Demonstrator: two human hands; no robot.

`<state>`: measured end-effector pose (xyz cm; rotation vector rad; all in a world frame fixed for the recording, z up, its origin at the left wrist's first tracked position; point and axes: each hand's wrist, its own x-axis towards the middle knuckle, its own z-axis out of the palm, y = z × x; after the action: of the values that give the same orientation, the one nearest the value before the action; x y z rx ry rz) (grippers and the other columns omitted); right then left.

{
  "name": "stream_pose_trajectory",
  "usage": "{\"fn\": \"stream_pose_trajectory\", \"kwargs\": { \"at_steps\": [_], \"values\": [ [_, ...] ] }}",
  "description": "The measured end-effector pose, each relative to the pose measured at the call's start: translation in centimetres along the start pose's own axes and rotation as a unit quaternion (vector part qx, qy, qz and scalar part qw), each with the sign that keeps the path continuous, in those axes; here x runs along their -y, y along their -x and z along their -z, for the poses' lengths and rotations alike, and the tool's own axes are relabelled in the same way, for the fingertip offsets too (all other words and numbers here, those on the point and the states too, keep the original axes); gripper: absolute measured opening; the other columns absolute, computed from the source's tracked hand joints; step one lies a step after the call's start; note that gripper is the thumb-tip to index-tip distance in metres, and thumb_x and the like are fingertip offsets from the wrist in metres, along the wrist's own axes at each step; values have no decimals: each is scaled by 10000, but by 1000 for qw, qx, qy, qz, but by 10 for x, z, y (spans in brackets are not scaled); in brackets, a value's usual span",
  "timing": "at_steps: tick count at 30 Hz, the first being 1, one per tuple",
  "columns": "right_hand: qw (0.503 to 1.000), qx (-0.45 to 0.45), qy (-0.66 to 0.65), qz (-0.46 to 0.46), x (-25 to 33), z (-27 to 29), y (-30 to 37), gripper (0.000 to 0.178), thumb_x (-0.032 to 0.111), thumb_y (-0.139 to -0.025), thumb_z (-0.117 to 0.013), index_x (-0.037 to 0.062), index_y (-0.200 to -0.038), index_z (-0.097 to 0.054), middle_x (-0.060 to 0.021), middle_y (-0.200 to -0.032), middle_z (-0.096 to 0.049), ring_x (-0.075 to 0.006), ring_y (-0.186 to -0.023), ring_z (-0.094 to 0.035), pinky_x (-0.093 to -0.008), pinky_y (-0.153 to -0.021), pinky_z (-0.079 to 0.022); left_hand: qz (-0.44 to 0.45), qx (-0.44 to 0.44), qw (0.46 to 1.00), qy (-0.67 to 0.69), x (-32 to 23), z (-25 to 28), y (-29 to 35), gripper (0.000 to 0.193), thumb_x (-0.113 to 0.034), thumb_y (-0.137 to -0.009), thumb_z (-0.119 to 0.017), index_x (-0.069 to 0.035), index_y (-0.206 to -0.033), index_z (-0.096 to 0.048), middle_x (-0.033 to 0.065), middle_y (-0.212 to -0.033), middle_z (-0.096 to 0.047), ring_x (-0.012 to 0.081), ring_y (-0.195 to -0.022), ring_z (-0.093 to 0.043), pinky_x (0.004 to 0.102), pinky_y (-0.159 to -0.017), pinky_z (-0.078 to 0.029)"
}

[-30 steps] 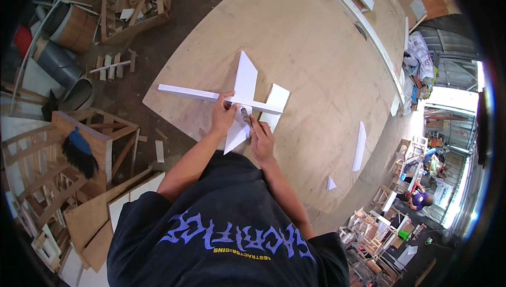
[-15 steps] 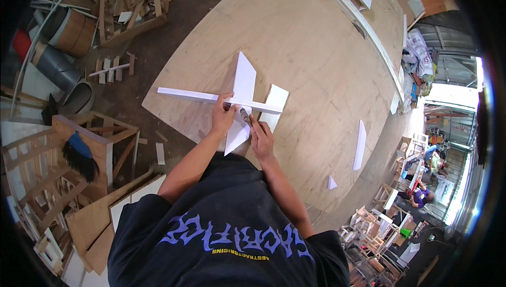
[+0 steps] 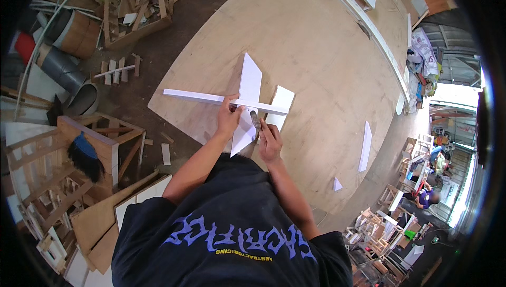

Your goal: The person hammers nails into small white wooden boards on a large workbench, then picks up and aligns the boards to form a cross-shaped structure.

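Note:
A long white strip [image 3: 192, 95] lies across a white slanted-end board [image 3: 251, 76], forming a cross on the plywood tabletop. My left hand [image 3: 228, 119] is closed at the crossing, its fingers over the strip and its thumb near the joint. Something small and dark shows between those fingers, too small to name. My right hand [image 3: 270, 142] is closed around a grey metal tool that looks like a hammer [image 3: 255, 119]; its handle is mostly hidden by the fingers. The tool's head hovers just beside the joint, over the board. Under the strip's right end lies a white rectangular piece [image 3: 283, 98].
The plywood tabletop [image 3: 316, 49] also bears a narrow white piece [image 3: 365, 147] and a small white triangle [image 3: 337, 184] at right. A long white rail [image 3: 377, 39] runs along its far right. Left are a scrap crate [image 3: 138, 36], a brush [image 3: 84, 155] and wooden frames. Another person [image 3: 426, 198] sits far right.
The hammer and my right hand have shifted slightly right, away from the joint. My left hand keeps its hold. The whole view has moved a little.

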<state>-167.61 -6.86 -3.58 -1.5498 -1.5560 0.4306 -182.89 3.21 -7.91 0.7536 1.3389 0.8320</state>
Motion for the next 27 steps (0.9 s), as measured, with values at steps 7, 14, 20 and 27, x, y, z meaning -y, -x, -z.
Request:
{"fn": "stream_pose_trajectory", "kwargs": {
  "at_steps": [7,14,20,27],
  "values": [
    [1000,-4,-14,7,-3,2,4,406,74,-1033,-683,128,-1434,-713,-159,-1025,-665,-325,-865,-690,-392,-750,-576,29,19,999,40,-4,1,3,445,6,-979,-735,-133,-1392,-643,-17,-845,-617,89,-723,-539,272,-654,-462],
    [999,21,23,7,-3,-6,-5,383,62,-1039,-668,64,-1420,-710,-156,-1000,-656,-295,-836,-675,-376,-744,-563,-12,-9,1000,-23,-1,0,0,453,10,-970,-748,-130,-1389,-649,-2,-871,-644,100,-773,-570,285,-714,-490],
    [999,43,19,-16,-2,0,-5,364,85,-1057,-650,42,-1415,-704,-147,-983,-653,-297,-831,-662,-375,-743,-550,-18,-22,998,-55,2,-2,0,445,-17,-972,-758,-140,-1388,-657,5,-906,-652,105,-812,-580,291,-757,-497],
    [993,-6,-16,-119,-24,-7,0,469,233,-1056,-707,111,-1506,-645,-107,-982,-679,-275,-807,-661,-372,-738,-547,-34,-10,999,-40,8,-3,-3,465,-44,-993,-755,-146,-1432,-639,-9,-943,-655,108,-844,-577,279,-781,-487]
  ]
}}
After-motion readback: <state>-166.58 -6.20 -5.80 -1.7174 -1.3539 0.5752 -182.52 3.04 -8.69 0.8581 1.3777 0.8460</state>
